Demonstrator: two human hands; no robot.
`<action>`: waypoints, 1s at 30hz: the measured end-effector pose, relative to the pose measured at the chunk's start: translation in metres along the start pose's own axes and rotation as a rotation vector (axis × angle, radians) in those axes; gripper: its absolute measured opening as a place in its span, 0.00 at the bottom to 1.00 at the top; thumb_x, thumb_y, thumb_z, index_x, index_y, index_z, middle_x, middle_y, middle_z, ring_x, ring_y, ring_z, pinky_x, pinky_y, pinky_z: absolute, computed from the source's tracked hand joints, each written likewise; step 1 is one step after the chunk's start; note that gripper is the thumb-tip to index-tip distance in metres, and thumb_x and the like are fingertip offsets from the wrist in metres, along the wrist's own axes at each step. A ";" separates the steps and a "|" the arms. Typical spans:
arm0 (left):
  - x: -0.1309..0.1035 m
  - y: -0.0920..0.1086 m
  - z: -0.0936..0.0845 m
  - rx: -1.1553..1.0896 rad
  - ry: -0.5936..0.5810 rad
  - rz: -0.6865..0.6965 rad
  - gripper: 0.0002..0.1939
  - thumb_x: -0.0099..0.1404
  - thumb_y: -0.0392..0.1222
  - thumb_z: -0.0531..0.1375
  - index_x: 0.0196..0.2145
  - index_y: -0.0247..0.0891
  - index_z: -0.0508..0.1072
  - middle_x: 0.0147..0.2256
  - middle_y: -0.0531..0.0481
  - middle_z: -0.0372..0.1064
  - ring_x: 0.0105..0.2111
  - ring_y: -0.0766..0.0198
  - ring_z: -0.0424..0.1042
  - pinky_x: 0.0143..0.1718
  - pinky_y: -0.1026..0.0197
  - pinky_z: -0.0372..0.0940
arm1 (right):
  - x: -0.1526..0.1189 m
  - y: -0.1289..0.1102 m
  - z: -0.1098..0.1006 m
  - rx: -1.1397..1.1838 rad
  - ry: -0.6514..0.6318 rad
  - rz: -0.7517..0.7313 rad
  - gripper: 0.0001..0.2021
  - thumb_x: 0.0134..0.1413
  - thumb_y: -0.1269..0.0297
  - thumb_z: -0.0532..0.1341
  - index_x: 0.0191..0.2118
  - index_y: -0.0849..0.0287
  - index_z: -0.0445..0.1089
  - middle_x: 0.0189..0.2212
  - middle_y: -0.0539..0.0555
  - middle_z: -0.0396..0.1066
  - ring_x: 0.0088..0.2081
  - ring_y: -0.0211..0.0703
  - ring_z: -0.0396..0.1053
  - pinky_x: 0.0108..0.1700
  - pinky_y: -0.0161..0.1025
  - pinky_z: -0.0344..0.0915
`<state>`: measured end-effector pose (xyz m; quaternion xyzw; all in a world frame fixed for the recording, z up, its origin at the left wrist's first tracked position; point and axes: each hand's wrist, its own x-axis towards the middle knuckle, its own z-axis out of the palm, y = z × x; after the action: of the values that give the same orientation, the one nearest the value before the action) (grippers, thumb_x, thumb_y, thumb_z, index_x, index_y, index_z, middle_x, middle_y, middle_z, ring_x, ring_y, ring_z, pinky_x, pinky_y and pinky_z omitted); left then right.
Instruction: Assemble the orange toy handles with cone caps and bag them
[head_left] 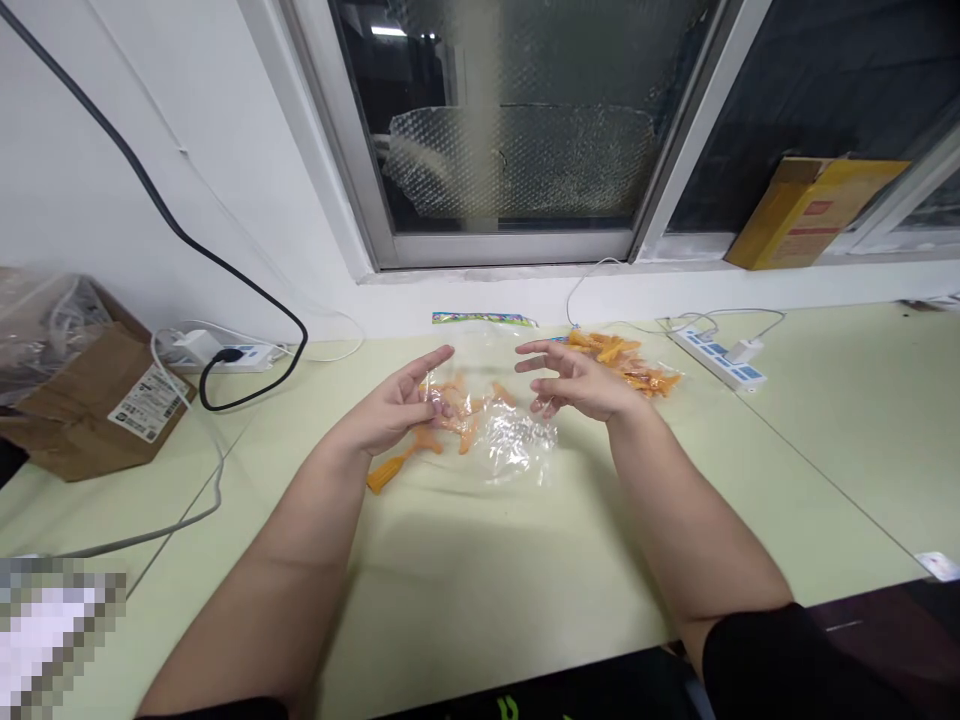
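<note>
A clear, crinkled plastic bag (517, 440) lies on the table between my hands, its film catching the light. Several orange pieces (469, 435) show at its left side; whether they are inside or under the film I cannot tell. One orange tassel-like piece (386, 474) lies outside, below my left hand (401, 405). That hand is over the bag's left side, index finger stretched out and thumb apart, with no clear hold on anything. My right hand (577, 385) hovers at the bag's right, fingers spread and holding nothing. Behind it sits a bagged heap of orange pieces (645, 375).
A colourful printed strip (480, 318) lies near the wall. Power strips (716, 358) with cables stand at both sides. An opened brown carton (112, 390) is at the left, with a black cable (180, 235) hanging beside it. A yellow box (814, 215) leans on the windowsill.
</note>
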<state>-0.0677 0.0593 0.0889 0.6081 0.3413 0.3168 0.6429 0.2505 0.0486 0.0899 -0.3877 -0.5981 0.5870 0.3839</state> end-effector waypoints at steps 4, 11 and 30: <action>-0.003 0.003 0.000 0.020 -0.167 -0.044 0.44 0.60 0.32 0.65 0.72 0.44 0.58 0.27 0.53 0.74 0.26 0.66 0.73 0.31 0.64 0.70 | 0.007 0.007 -0.002 0.092 0.148 -0.102 0.18 0.55 0.60 0.71 0.51 0.51 0.75 0.55 0.56 0.73 0.44 0.45 0.79 0.46 0.44 0.78; -0.005 0.003 -0.015 0.136 -0.157 -0.117 0.23 0.63 0.39 0.66 0.56 0.42 0.78 0.40 0.44 0.79 0.33 0.62 0.77 0.37 0.58 0.73 | 0.015 0.014 -0.015 0.031 0.358 -0.057 0.12 0.53 0.62 0.71 0.44 0.59 0.79 0.32 0.54 0.79 0.37 0.44 0.79 0.47 0.44 0.77; 0.009 -0.016 -0.044 -0.118 0.372 -0.042 0.36 0.52 0.37 0.76 0.58 0.42 0.71 0.42 0.43 0.81 0.39 0.61 0.81 0.41 0.63 0.75 | 0.004 0.007 -0.021 -0.190 0.120 0.045 0.17 0.49 0.50 0.72 0.32 0.58 0.70 0.22 0.45 0.64 0.24 0.34 0.60 0.27 0.34 0.58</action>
<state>-0.0992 0.0904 0.0716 0.4929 0.4477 0.4296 0.6100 0.2683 0.0612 0.0832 -0.4702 -0.6182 0.5117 0.3673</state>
